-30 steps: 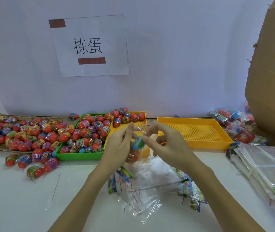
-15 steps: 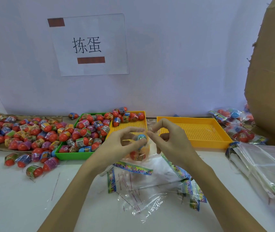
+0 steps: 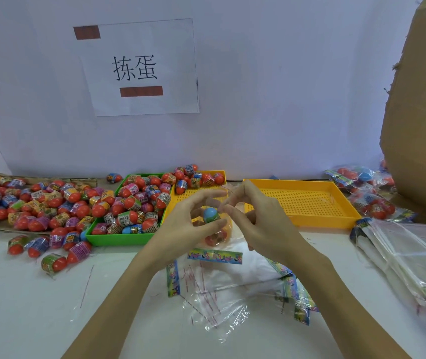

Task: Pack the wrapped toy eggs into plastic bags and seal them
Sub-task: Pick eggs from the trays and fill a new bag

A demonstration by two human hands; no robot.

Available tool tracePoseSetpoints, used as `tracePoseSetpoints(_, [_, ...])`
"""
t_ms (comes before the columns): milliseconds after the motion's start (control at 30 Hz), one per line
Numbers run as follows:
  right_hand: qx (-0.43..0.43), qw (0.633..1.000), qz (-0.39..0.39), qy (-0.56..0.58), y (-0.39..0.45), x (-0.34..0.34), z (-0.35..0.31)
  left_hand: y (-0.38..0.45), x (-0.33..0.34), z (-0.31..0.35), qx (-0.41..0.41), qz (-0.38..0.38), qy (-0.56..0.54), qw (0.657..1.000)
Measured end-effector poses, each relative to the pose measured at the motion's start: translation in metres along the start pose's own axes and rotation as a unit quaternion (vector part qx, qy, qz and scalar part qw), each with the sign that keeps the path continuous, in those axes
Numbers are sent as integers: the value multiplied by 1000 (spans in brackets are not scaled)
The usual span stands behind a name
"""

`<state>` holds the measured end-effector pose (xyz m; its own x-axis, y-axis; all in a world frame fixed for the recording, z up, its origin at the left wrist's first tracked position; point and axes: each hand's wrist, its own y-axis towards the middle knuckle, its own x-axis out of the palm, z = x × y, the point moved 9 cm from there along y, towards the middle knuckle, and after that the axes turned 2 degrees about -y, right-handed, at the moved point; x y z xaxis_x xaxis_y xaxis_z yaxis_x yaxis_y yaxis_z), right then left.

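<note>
Above the table (image 3: 25, 320), left hand (image 3: 188, 224) and right hand (image 3: 261, 224) (fingers curled) both pinching one clear bag (image 3: 219, 234) of eggs.

The light is bright and even, with only soft, faint shadows under the arms on the white tabletop (image 3: 25, 307). The loose clear bags (image 3: 214, 304) catch small shiny spots of glare. The hands (image 3: 188, 224) look a bit blurry at the fingertips, and the wide lens bends things near the edges, like the cardboard box (image 3: 424, 112).
</note>
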<state>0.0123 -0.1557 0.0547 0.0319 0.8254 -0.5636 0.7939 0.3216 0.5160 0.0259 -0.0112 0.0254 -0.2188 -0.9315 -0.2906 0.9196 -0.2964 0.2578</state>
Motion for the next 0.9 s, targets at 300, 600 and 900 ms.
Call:
tracePoseSetpoints(300, [13,1000,17,-6,1,-4,-2,0,-1,-2,-15,13,-52,998])
tracePoseSetpoints(600, [17,992,123,9,-1,-6,-2,1,-19,-18,-55,122,-80,988])
tracePoseSetpoints(900, [242,960,-3,140,-14,35,27,-4,-36,-7,-11,221,-123,967])
